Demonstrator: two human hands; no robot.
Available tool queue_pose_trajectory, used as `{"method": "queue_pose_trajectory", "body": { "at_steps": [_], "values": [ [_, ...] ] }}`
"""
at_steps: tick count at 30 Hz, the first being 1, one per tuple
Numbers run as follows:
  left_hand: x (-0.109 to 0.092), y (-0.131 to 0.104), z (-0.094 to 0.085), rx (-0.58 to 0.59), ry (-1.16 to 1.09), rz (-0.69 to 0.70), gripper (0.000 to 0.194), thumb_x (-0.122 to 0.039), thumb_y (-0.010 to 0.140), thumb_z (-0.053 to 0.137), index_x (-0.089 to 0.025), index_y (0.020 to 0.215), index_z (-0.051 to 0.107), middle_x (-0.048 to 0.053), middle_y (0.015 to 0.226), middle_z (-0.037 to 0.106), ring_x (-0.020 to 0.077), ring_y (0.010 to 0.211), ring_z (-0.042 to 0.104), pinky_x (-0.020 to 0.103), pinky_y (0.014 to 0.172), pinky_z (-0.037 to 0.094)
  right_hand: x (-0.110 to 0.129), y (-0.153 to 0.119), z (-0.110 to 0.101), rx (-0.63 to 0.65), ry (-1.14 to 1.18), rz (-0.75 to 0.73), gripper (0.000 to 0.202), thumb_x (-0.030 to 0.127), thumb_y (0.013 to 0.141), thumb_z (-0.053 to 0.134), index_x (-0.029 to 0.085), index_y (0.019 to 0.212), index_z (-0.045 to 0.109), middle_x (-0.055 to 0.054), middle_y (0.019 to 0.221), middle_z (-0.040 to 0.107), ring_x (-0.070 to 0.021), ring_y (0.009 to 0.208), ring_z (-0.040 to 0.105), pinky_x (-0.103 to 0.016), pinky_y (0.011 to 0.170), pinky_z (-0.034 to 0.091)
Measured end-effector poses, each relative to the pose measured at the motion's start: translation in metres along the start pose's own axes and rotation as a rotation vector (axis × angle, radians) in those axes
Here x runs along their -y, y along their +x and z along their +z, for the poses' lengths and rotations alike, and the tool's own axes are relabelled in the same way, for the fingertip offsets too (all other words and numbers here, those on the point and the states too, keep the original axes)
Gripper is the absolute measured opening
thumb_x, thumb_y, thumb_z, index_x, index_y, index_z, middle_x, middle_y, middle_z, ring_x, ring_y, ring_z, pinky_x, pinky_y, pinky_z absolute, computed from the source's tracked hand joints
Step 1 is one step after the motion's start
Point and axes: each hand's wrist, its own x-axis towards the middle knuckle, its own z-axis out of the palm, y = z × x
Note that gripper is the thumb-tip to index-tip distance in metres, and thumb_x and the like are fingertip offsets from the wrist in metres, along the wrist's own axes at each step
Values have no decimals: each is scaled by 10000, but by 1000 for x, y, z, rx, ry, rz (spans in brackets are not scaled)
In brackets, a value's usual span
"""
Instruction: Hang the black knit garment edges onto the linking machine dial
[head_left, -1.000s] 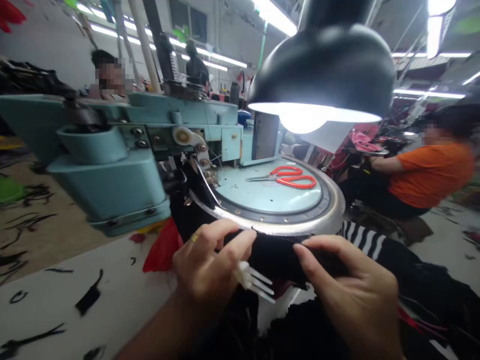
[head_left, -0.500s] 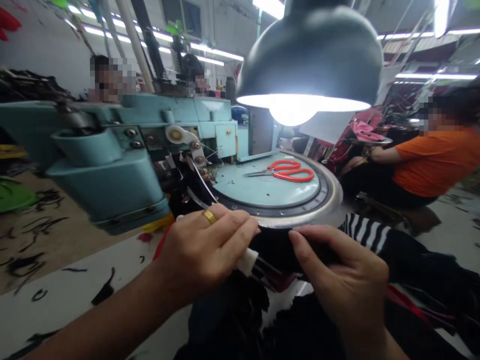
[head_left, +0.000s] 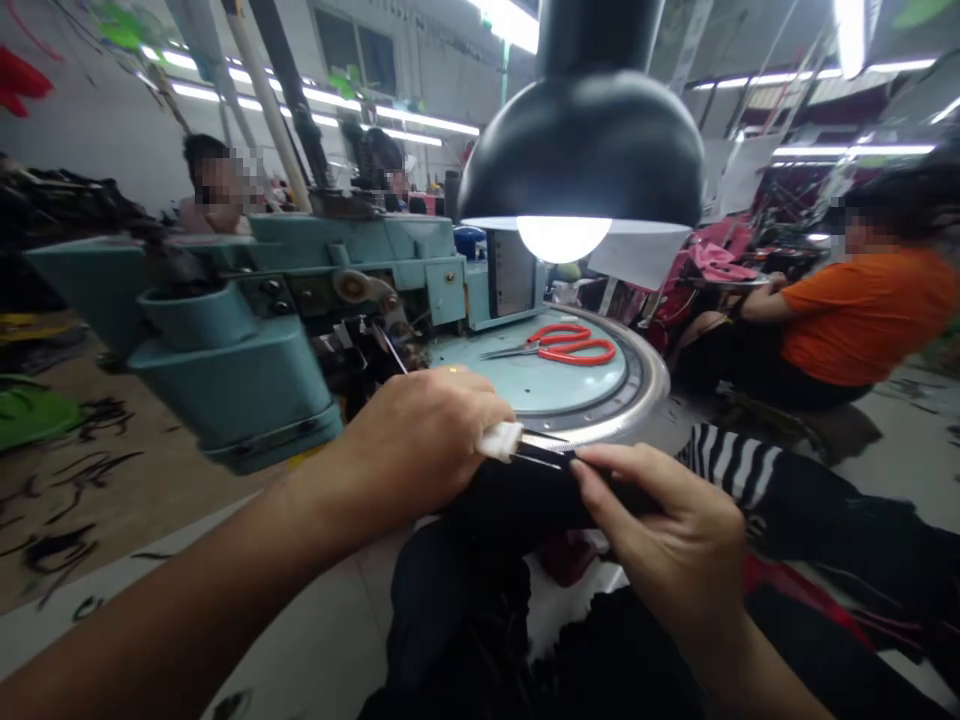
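My left hand point(head_left: 431, 435) is closed round a thin tool with a white wrapped handle point(head_left: 501, 441) and slim metal prongs point(head_left: 538, 455). The prongs point right, across black knit fabric point(head_left: 517, 490) at the near rim of a round dial with fine metal teeth point(head_left: 570, 436). Between thumb and forefinger, my right hand point(head_left: 667, 530) pinches the upper edge of that fabric, close to the tips of the prongs. Red-handled scissors point(head_left: 574, 345) lie on the dial's pale green top point(head_left: 480, 385), beyond both hands.
A black lamp point(head_left: 581, 150) hangs low over the dial. The green machine body point(head_left: 225, 380) stands at the left. Striped black-and-white fabric point(head_left: 731, 465) hangs off the right rim. A person in an orange shirt point(head_left: 870, 310) sits at the right. Black scraps point(head_left: 60, 545) litter the floor.
My left hand has rolled over, and the tool's white handle and prongs have swung up from below the rim to the fabric edge. The right hand keeps its pinch; the view has shifted slightly.
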Motion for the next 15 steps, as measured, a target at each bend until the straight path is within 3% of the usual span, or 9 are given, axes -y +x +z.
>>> {"method": "queue_pose_trajectory", "body": {
  "at_steps": [5,7,9,11,13,15],
  "values": [
    [-3,14,-8,113,8,-40,220,-167,839,547,-192,679,695,35,678,667,162,642,614,252,604,469,-19,-6,-1,-141,-84,85,24,231,824,713,225,846,706,27,742,693,-123,654,619,-229,683,509],
    [-7,13,-8,99,63,-86,189,-148,804,560,-200,671,683,38,690,670,181,653,620,268,579,466,-42,-14,2,-154,-54,270,82,272,773,729,218,833,715,0,798,709,-161,732,643,-270,749,523],
    [-18,0,1,-94,42,-153,152,-176,807,573,-210,714,689,42,724,686,197,689,637,286,592,491,-67,-24,12,-102,79,529,157,296,711,725,203,837,725,-28,833,724,-200,777,661,-302,755,537],
    [-38,-27,23,-487,-84,-281,161,-262,863,558,-213,795,695,39,737,691,186,685,643,298,623,527,-88,-34,26,-10,218,643,183,303,688,687,175,813,731,-48,769,728,-219,710,670,-313,670,550],
    [-52,-57,56,-871,-266,-550,236,-357,926,508,-209,858,679,13,662,652,164,582,615,294,573,531,-102,-42,41,57,335,649,190,312,684,667,153,768,730,-59,704,719,-218,625,661,-306,581,545],
    [-48,-79,88,-1010,-483,-907,252,-411,942,520,-207,909,663,-40,528,552,138,442,537,263,461,476,-111,-47,57,55,484,697,189,322,661,694,147,729,707,-50,663,697,-194,545,626,-282,501,514]
  ]
}}
